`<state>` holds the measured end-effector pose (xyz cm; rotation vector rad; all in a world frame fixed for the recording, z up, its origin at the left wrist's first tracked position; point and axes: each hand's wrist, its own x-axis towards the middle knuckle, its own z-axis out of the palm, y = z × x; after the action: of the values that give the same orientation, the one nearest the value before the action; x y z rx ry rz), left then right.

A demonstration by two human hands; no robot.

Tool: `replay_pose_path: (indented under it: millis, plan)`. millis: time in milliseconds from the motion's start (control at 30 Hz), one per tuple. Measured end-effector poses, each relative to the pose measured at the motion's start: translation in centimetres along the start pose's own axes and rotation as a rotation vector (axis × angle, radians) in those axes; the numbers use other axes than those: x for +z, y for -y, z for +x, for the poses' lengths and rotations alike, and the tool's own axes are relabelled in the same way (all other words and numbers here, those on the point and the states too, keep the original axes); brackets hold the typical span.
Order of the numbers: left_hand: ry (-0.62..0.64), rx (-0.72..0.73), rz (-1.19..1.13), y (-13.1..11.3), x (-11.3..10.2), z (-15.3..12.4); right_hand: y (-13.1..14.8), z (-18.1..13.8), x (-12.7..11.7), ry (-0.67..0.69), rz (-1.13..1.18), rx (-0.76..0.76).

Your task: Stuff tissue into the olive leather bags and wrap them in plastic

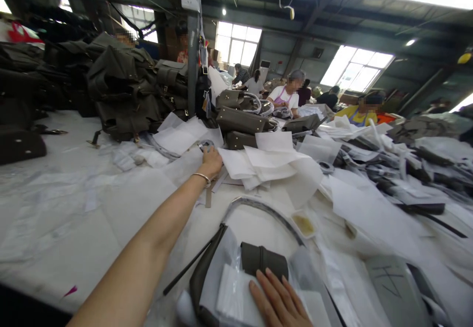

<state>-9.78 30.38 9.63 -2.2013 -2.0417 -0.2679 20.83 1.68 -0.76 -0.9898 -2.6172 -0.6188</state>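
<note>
My left hand (211,161) is stretched far across the white table (74,208), fingers closed around a roll of tape (205,145) lying among white paper sheets (269,162). A thin bracelet circles that wrist. My right hand (278,300) lies flat, fingers spread, on white paper and clear plastic wrapping at the near edge. Under and beside it is a dark olive handbag (263,261) with a wrapped curved handle (258,207).
Dark olive bags (121,90) are piled at the back left, more bags (240,120) behind the paper. A metal post (192,60) stands mid-table. Several people sit working at the far side. Straps and paper clutter the right side (406,179).
</note>
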Motion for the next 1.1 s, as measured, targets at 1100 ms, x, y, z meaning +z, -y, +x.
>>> replay_pose_path:
  millis: [1100]
  plan:
    - [0.248, 0.306, -0.364, -9.2, 0.0, -18.7, -3.5, 9.4, -6.9, 0.587, 0.475, 0.619]
